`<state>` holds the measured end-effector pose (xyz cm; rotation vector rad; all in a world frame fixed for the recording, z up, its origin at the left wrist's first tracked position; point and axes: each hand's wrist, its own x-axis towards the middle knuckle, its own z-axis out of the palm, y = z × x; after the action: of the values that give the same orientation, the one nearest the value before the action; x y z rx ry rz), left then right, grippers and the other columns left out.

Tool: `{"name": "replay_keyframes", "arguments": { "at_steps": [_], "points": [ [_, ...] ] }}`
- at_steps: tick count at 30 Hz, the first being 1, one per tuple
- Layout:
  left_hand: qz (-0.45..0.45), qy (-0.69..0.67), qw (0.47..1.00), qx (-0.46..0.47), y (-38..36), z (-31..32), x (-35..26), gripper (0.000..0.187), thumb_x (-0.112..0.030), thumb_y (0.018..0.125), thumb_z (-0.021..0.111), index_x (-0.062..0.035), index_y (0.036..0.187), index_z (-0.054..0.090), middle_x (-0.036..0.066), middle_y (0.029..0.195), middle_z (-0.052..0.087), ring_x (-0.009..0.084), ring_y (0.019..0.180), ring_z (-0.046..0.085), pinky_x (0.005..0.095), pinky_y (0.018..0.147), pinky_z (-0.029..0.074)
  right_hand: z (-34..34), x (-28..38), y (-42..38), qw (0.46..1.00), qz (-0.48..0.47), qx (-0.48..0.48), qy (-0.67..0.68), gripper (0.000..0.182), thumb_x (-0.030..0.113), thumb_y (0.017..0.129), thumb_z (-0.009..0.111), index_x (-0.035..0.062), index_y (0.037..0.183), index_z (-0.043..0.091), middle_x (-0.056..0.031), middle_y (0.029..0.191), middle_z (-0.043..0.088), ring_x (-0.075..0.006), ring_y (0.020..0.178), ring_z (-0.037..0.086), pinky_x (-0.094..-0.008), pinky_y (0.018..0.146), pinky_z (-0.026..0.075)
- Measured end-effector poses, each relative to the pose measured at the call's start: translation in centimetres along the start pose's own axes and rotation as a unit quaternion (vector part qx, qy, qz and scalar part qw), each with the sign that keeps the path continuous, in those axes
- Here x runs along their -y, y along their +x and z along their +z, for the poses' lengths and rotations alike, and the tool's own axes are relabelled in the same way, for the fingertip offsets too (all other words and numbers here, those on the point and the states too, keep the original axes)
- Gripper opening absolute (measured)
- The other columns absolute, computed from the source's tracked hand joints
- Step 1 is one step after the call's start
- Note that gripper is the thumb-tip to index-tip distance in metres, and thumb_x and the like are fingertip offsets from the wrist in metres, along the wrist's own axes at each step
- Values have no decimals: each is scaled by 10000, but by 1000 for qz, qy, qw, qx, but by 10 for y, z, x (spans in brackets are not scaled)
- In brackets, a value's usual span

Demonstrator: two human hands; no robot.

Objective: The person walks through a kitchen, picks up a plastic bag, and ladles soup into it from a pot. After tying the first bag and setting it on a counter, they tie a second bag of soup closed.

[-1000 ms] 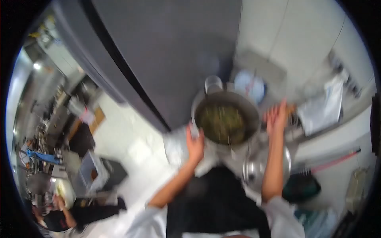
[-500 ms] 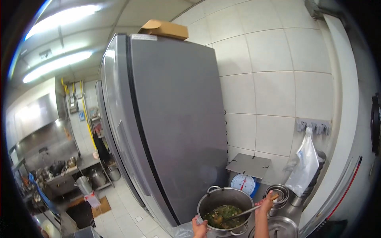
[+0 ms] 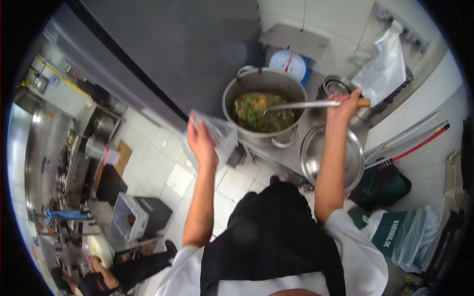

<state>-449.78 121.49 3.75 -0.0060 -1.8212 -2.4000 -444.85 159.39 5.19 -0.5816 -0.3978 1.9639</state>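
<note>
My right hand (image 3: pixel 344 106) is wrapped round the wooden end of a long metal ladle (image 3: pixel 306 105). The ladle's bowl end dips into green, leafy food (image 3: pixel 256 111) inside a large metal pot (image 3: pixel 229 106). To the left of the pot, my left hand (image 3: pixel 201 143) is raised with a clear plastic bag (image 3: pixel 222 135) at its fingers, partly blurred. A round metal lid or pan (image 3: pixel 308 160) lies below my right forearm. Behind the pot stands a blue scale (image 3: pixel 288 64) with a flat metal top.
A grey fridge (image 3: pixel 173 54) rises at the left of the pot. Stacked metal bowls (image 3: pixel 337 86) and a hanging plastic bag (image 3: pixel 385 69) are at the right. A co-worker (image 3: pixel 101 281) is at the lower left, near a grey bin (image 3: pixel 155 212). Green bags (image 3: pixel 395 234) sit lower right.
The view has tilted down. My left hand has left the pot's rim and now has the plastic bag at its fingers. My right hand still holds the ladle.
</note>
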Motion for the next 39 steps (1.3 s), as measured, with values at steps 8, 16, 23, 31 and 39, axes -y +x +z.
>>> {"name": "replay_keyframes", "arguments": {
  "at_steps": [8,16,23,31,39],
  "points": [
    [-93,102,952,272,66,71,-63,429,-146,1015,473,-49,1432,507,-40,673,465,59,507,389,240,436,341,44,48,45,998,6,45,-32,514,476,1007,557,106,719,345,-24,558,294,-191,482,348,-450,545,439],
    [-168,204,907,327,153,144,12,202,-163,1000,538,-54,1111,668,-24,642,543,50,450,425,229,368,309,116,104,98,990,-49,87,-97,570,537,1025,473,119,666,327,-15,573,250,-187,509,299,-437,609,430],
    [-168,177,914,326,163,194,17,231,-131,1002,489,24,1107,625,16,619,532,80,432,411,247,384,335,170,102,76,997,-29,58,-48,544,486,1034,511,187,624,317,49,492,225,-135,373,275,-317,409,306],
    [-209,202,885,364,163,222,0,174,-94,978,520,34,879,586,56,625,533,120,419,437,284,371,391,181,53,75,991,17,111,-68,546,501,1030,507,193,618,323,45,489,245,-151,382,298,-343,432,336],
    [-309,51,863,396,148,194,-13,250,-120,1018,450,13,1182,584,20,640,526,87,432,418,252,381,359,186,26,59,987,53,140,-53,512,489,1025,523,192,646,350,35,490,268,-150,380,311,-338,424,340]
  ]
}}
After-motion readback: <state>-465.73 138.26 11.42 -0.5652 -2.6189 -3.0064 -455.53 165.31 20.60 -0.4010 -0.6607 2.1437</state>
